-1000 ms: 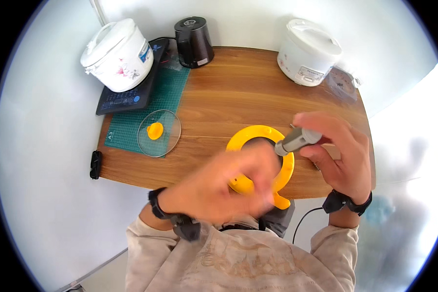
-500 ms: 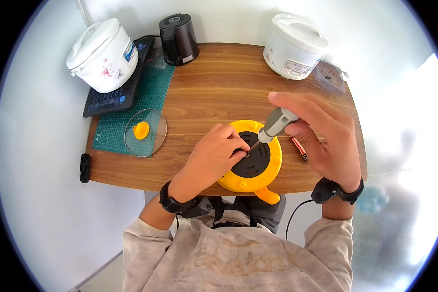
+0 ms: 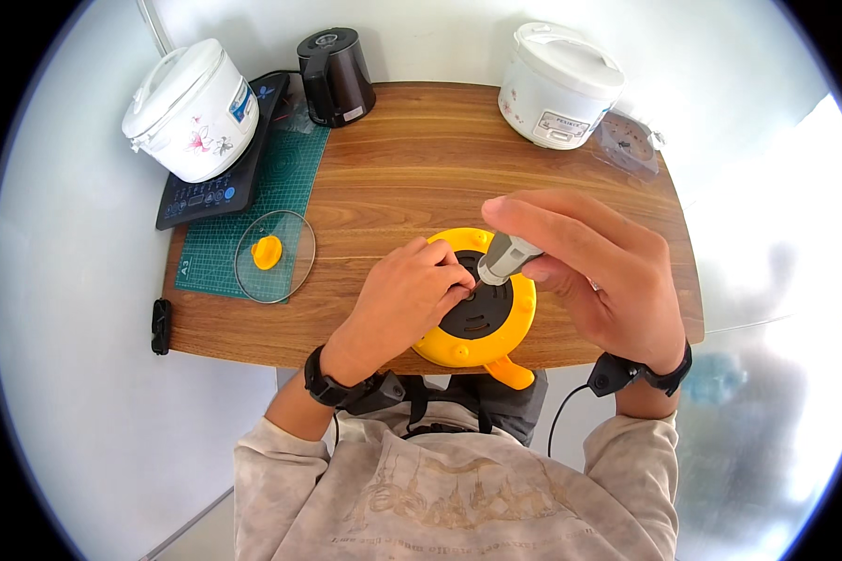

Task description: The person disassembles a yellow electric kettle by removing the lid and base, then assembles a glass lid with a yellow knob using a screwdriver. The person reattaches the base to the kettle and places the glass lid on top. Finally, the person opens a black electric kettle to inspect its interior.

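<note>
A yellow appliance (image 3: pixel 524 316) with a side handle (image 3: pixel 510 373) lies with its black slotted base (image 3: pixel 478 323) facing up near the table's front edge. Over it, my right hand (image 3: pixel 617 280) grips a grey screwdriver (image 3: pixel 505 259), tilted so that its tip points at the middle of the base. My left hand (image 3: pixel 404 294) rests on the appliance's left side. Its thumb and fingertips are pinched together close to the screwdriver's tip; what they hold, if anything, is hidden.
A glass lid (image 3: pixel 295 266) with a yellow knob lies left on a green cutting mat (image 3: pixel 295 178). Behind it, a white rice cooker (image 3: pixel 182 122) stands on a black induction cooker (image 3: pixel 248 182). A dark kettle (image 3: pixel 351 79) and another white rice cooker (image 3: pixel 552 84) stand at the back.
My right hand and the screwdriver have shifted left, and the screwdriver's handle is lower over the base. The red-handled tool on the table is now covered by my right hand. My left hand keeps its pinch.
</note>
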A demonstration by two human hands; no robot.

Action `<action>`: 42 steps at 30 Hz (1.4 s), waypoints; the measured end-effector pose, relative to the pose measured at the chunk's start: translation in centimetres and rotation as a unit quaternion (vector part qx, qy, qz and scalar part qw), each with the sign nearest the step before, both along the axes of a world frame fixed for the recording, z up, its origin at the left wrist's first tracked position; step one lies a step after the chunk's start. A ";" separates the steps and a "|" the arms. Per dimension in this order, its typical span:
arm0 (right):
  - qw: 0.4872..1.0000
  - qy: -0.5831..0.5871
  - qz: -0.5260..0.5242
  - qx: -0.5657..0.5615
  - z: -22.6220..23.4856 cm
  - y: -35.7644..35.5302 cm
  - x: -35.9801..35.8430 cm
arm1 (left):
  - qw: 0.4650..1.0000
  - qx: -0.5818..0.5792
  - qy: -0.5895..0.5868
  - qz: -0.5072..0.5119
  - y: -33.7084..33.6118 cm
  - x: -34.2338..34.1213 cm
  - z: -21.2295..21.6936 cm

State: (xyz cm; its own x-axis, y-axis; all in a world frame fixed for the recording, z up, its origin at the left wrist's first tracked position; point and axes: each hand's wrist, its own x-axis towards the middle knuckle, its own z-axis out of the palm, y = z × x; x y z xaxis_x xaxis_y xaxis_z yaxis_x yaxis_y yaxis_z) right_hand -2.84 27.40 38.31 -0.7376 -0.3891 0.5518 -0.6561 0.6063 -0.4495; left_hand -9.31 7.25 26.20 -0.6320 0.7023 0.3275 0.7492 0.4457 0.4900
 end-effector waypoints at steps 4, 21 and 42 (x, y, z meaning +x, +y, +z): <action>1.000 0.014 -0.020 -0.006 -0.2 0.2 0.3 | 1.000 -0.026 -0.003 0.003 0.0 0.1 0.2; 0.998 0.026 -0.062 -0.001 0.5 -0.7 -0.7 | 1.000 -0.019 -0.001 0.002 0.0 0.0 0.3; 0.974 0.179 -0.112 0.082 -1.1 -1.8 -2.8 | 0.988 0.091 -0.123 -0.028 0.5 0.0 2.1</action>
State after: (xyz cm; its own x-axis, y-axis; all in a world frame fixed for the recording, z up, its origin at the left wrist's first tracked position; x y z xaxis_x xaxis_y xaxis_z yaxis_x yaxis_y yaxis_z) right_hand -5.67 25.56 37.25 -0.5851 -0.3459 0.7335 -0.5967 0.7961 -0.1005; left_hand -9.36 7.79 28.31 -0.6708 0.6815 0.2926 0.6175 0.2948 0.7293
